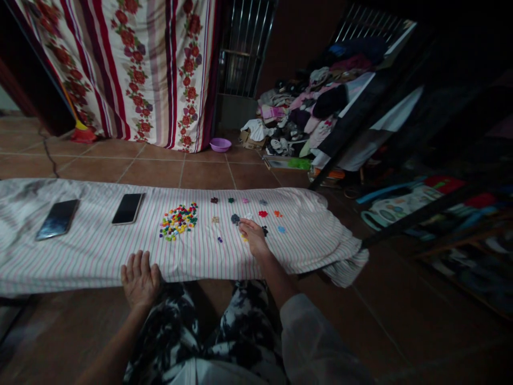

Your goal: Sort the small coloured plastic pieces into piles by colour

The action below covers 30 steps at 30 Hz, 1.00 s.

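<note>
My left hand [140, 279] lies on the near edge of a striped cloth [100, 256], fingers stretched out, holding nothing. Over the small piles reaches my right hand [254, 235], its thumb and fingers pinched together; whatever is between them is too small to make out. Its fingertips are beside a dark grey pile [235, 218] and a white pile [249, 215]. Partly under the hand are a yellow pile [245, 238] and a black pile [265, 231]. To the left spreads a mixed heap of small coloured pieces [179, 221].
Other small piles include red [263, 214], orange [278, 214], blue [281, 230], beige [215, 220] and purple [219, 239]. Two phones, one dark [58, 219] and another [128, 208], lie at left. Beyond are a purple basin [220, 145], a broom [83, 133] and heaped clothes [304, 109].
</note>
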Each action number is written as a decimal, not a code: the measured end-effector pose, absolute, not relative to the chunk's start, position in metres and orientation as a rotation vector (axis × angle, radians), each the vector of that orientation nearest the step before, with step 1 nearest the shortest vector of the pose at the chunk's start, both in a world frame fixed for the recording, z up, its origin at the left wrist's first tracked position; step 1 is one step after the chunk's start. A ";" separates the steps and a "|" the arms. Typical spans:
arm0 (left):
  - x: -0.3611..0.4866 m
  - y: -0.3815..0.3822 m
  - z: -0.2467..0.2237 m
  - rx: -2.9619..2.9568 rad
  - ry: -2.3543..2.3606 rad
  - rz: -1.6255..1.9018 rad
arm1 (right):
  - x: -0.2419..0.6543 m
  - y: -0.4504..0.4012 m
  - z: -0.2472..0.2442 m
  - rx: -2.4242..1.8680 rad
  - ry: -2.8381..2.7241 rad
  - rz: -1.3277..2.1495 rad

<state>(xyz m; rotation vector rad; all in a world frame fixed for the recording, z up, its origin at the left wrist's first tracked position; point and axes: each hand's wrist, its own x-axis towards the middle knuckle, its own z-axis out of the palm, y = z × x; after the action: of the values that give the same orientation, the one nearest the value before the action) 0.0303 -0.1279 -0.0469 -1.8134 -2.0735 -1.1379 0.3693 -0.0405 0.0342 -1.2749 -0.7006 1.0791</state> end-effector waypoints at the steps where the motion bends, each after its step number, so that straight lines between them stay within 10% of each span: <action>1: 0.031 -0.128 -0.046 -1.814 -2.081 -1.140 | 0.373 -0.040 0.034 -1.295 -0.713 1.048; 30: 0.028 -0.128 -0.052 -1.813 -2.041 -1.163 | 0.394 -0.010 0.022 -1.884 -1.353 0.614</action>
<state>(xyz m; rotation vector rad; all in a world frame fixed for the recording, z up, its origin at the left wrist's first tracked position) 0.0277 -0.1276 -0.0520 -1.8133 -2.0408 -1.1632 0.3940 -0.0097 0.0216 -1.8842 -1.3532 0.6140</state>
